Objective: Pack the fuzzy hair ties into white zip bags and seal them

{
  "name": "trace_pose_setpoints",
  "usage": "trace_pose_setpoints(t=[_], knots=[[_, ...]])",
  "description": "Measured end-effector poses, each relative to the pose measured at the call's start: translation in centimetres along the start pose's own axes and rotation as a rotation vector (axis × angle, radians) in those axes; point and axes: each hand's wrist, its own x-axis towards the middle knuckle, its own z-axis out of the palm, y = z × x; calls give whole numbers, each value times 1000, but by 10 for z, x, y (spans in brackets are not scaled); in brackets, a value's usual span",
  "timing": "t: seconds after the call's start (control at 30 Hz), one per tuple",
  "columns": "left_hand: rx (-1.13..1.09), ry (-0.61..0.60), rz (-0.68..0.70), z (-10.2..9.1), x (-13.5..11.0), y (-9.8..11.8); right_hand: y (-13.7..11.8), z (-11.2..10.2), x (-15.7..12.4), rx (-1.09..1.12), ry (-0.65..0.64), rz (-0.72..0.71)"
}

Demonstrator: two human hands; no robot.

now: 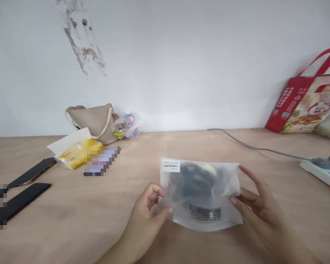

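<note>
1. Two hands in view, both at lower centre. Left hand (145,216) grips lower-left edge of a frosted plastic pouch (200,194); its fingers (154,192) are curled narrow around that edge. Right hand (260,212) holds the pouch's right edge, its fingers (250,176) spread wider. Forearms cut off by lower frame edge.
2. Pouch sits between the hands, above the near part of the table. Contact with the table cannot be confirmed.
3. Dark contents (194,183) are blurred by the film; kind of object cannot be determined. Barcode label (170,165) at upper-left corner and black printed panel (205,213) near lower edge; text illegible.
4. Pixelated, unreadable: flat object (101,161) beside yellow packet (77,154); left-edge end of black slab (19,201), just below a dark smartphone (30,172).
5. Surface: pale wooden table (181,146). Far edge holds beige handbag (93,123) and plastic water bottle (129,123) in clear wrapping, the two touching.
6. Right side: red paper gift bag (305,102), cut off by frame, leaning on wall. Grey cable (253,146) runs to white power strip (321,172), also cut off.
7. Room: white wall (167,55) with peeled, stained patch (82,40) at upper left.
</note>
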Motion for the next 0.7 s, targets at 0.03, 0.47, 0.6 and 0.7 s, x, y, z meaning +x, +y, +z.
trace_pose_setpoints(t=[0.03,0.47,0.6,0.7], knots=[[-38,39,24,0,0,-1,0,1,-1,-1,16,-36],[17,103,75,-4,13,-6,-17,23,4,-152,81,11],[-53,140,125,-6,25,2,-19,20,22,-81,67,-72],[-195,162,137,-3,35,9,-19,20,37,-53,55,-120]])
